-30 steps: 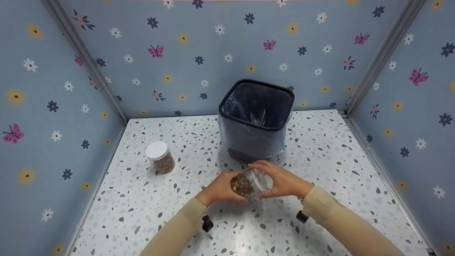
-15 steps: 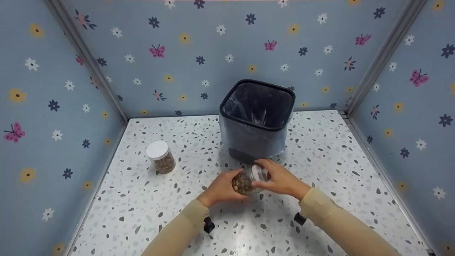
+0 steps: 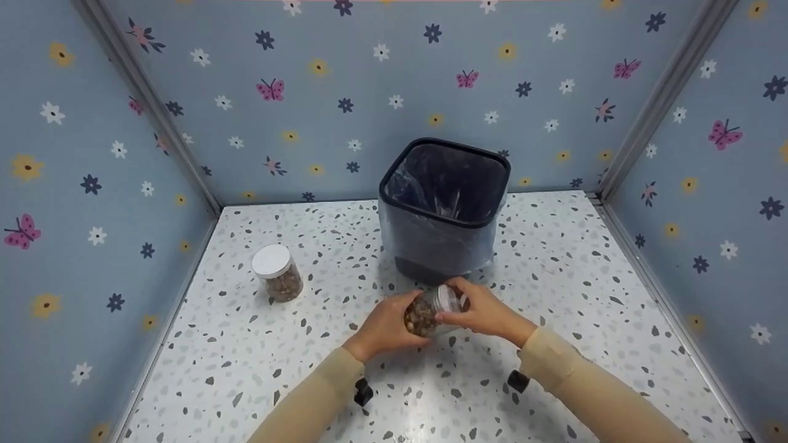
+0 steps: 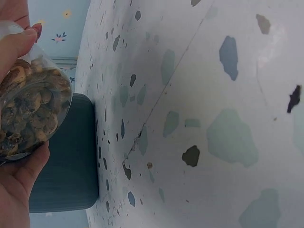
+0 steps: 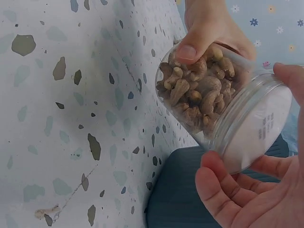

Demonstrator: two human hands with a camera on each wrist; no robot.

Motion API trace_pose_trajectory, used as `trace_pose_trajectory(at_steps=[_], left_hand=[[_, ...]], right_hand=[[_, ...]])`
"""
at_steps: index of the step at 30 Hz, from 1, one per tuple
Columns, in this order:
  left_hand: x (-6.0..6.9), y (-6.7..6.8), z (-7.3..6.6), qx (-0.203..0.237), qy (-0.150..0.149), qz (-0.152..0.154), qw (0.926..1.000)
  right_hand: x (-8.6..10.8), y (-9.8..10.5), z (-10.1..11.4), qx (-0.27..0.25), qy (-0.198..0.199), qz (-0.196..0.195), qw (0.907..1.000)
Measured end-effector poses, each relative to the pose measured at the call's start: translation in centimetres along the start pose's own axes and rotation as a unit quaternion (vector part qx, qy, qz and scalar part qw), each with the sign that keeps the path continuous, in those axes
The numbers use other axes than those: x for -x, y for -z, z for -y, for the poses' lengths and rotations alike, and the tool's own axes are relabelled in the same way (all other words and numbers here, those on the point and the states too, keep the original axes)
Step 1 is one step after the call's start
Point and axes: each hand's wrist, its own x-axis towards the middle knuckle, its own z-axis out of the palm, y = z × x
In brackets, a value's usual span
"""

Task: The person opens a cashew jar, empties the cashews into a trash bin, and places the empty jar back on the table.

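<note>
A person's left hand (image 3: 386, 326) curls round a tilted, clear cylindrical jar (image 3: 422, 317) of curved brown pieces just before a dark, squarish, bag-lined bin (image 3: 437, 246); the right hand (image 3: 489, 312) grips its round, white-faced lid (image 5: 259, 128), whose small print is illegible.

A small three-walled booth (image 3: 61, 338), apparently a studio-like work cubicle.
Flat pale-blue panels (image 3: 394, 77) printed with flowers (image 3: 506, 51) and pink butterflies (image 3: 270, 90) meet at straight grey metal corner posts (image 3: 154, 107), closely enclosing a white table (image 3: 332, 252) with grey, stone-like speckles.
</note>
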Motion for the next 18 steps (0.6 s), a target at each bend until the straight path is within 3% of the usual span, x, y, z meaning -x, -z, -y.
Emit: trace_pose_trajectory(at_steps=[12, 18], left_hand=[[0.05, 0.12, -0.09, 0.054, 0.018, 0.022, 0.9981], [0.19, 0.46, -0.08, 0.085, 0.045, 0.050, 0.9942]], right_hand=[[0.22, -0.01, -0.07, 0.059, 0.075, -0.017, 0.9953], [0.48, 0.19, -0.09, 0.079, 0.101, 0.006, 0.9917]])
